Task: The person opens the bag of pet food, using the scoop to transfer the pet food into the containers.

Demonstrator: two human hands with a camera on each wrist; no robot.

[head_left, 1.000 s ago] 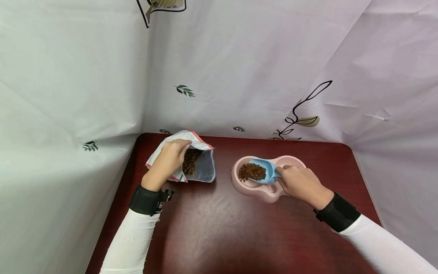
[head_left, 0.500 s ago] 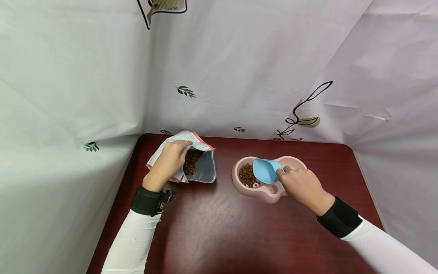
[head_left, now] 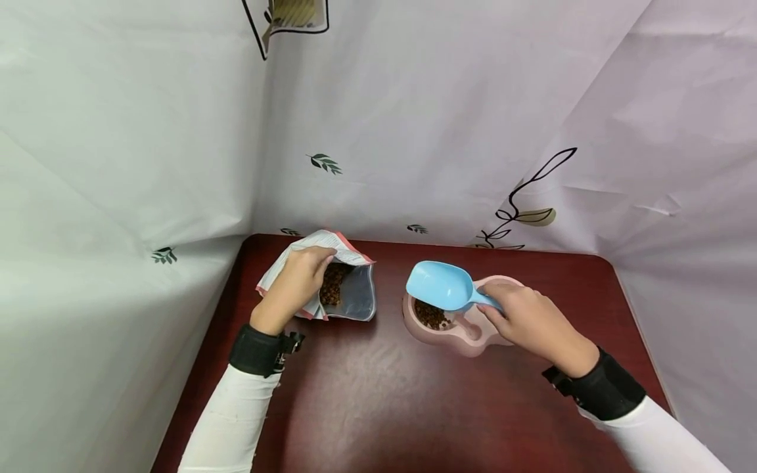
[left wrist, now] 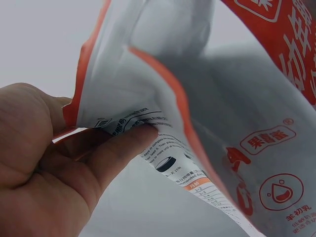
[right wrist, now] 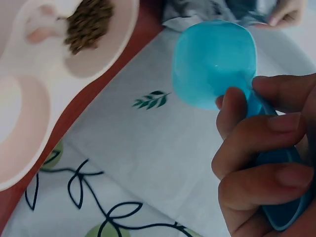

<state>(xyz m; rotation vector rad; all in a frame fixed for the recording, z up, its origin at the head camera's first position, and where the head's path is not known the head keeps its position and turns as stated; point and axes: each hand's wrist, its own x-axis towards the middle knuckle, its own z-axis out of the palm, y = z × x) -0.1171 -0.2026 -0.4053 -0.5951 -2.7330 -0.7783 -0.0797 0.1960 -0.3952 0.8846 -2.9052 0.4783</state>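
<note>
Pale leaf-printed sheeting rises behind a dark red table, whose far edge runs beyond a pink double bowl. Well to the bowl's left, the left hand pinches the upper lip of a bag between thumb and fingers, lifting it so that brown kibble shows inside. A strip of tabletop separates the bag from the bowl, and a broader stretch lies on the bowl's near side. Over the bowl's left hollow, which holds more kibble, hangs a blue scoop; no kibble shows on it. Its long axis runs crosswise, handle toward the bowl's right hollow, broad end past the left rim and pointing toward the bag's side. At the bowl's right, the right hand has its fingers curled firmly round the handle, so the scoop's head lies leftward of the grip. This hand is the nearer one to the bowl; the table's right edge lies well beyond the bowl's right hollow.
</note>
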